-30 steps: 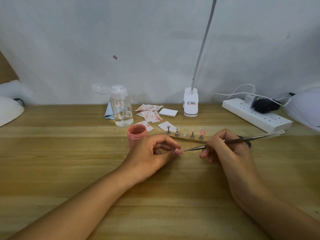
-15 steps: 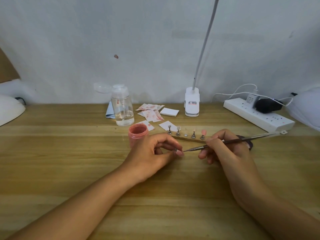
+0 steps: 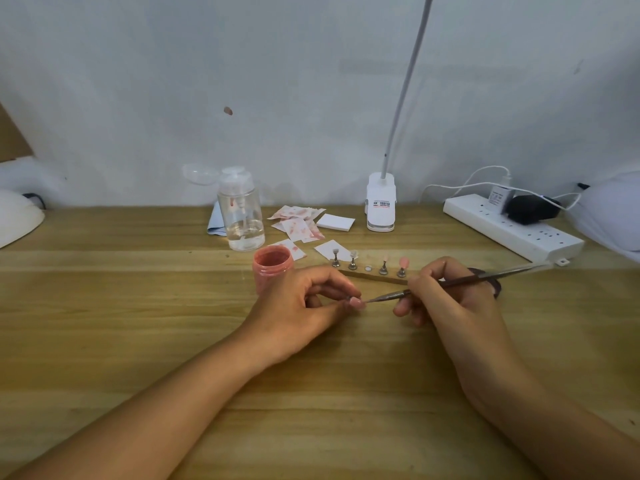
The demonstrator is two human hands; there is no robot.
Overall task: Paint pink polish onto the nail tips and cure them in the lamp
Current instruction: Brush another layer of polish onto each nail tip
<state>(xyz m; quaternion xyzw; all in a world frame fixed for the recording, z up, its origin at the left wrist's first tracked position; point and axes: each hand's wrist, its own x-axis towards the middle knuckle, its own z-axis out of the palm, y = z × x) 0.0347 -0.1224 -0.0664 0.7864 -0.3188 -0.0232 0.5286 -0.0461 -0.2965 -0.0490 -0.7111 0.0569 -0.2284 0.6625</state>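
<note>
Nail tip (image 3: 356, 301), partly hidden, is pinched by the left hand (image 3: 304, 306); the right hand (image 3: 450, 303) grips the brush (image 3: 389, 294).

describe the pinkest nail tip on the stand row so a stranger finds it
On the wooden table, find the pink polish jar; to its right a thin strip carries metal stands. The tip sits on the right-end stand, beside the right hand; it alone is broad and solid pink, its neighbours grey or pale.

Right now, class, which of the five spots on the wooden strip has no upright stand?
The middle spot: only a flat round disc lies there, while two upright stands rise on each side of it.
</note>
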